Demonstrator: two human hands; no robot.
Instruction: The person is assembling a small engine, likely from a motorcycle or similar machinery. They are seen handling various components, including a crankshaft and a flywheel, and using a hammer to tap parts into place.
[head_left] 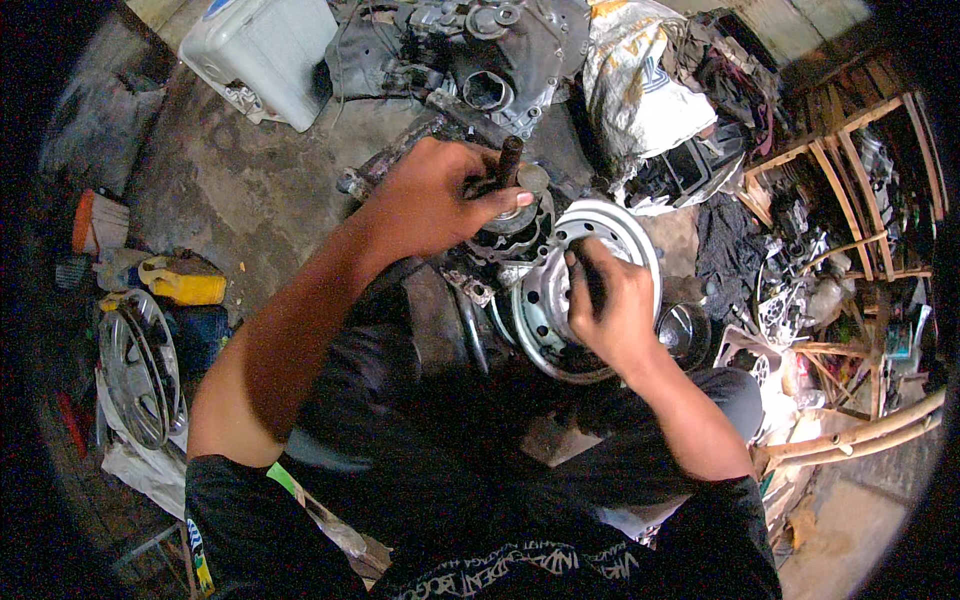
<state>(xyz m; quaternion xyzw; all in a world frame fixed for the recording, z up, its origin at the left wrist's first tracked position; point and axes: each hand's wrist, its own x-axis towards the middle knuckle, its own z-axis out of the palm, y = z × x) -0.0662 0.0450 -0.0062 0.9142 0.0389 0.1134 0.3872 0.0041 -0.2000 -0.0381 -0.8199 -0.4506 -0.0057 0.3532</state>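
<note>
Left hand [445, 195] at centre, fingers curled in and thumb laid across, closed about a dark cylindrical rod [510, 160] that stands roughly upright; lower end hidden by the hand. Just beneath and beside it, an open-rimmed metal housing [505, 245], greasy, partly covered by hand and wrist. Right hand [612, 305] to the right and slightly nearer, over a silver steel wheel [547, 322] with round holes; fingers half curled, blackened or shaded. Cannot tell whether they grip anything or touch the wheel. Wheel lies just right of the housing, tilted, between the person's knees and the far clutter. Far side: large grey metal casing [545, 60], with a white sack [640, 90] to its right and a pale plastic container [265, 60] to its left. Left side: yellow bottle [190, 285] on its side, spoked wheel covers [130, 370] nearer. Far right: wooden rack [850, 190] amid assorted parts.
</note>
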